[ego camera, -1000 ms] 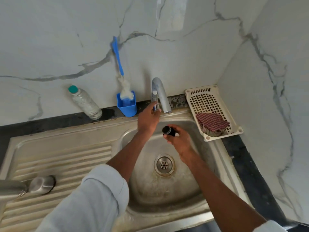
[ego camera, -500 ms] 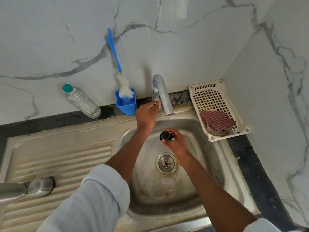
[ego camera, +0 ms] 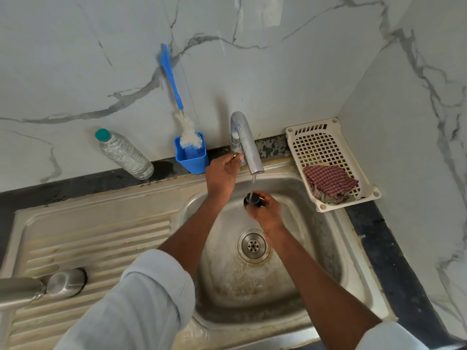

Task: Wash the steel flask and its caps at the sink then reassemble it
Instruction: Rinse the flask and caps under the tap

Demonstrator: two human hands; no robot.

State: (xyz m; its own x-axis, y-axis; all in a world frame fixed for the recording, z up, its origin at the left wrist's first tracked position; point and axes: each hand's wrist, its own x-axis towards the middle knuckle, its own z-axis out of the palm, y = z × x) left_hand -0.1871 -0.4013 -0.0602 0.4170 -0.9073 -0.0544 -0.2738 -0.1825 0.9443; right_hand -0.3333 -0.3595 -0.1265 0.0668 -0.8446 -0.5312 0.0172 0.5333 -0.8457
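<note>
Water runs in a thin stream from the tap point(ego camera: 246, 142) at the middle of the frame. The left hand point(ego camera: 221, 176) reaches up to the tap's base, its fingers curled round the small lever there. Just below and to the right, the right hand point(ego camera: 265, 210) holds a small black cap point(ego camera: 251, 199) over the sink point(ego camera: 326, 248), fingers wrapped round it, and the stream lands right on the cap. The drain point(ego camera: 252, 245) sits beneath the right wrist.

At the lower left edge of the frame the steel flask point(ego camera: 17, 291) lies on its side on the ribbed drainboard, a rounded steel cap point(ego camera: 66, 282) touching its mouth end.

On the tabletop behind the sink, a plastic bottle point(ego camera: 123, 154) with a green top stands at the left, and a blue cup point(ego camera: 192, 157) holding a brush point(ego camera: 174, 84) stands beside the tap. At the right, a white basket point(ego camera: 326, 145) holds a checked cloth point(ego camera: 329, 181).
</note>
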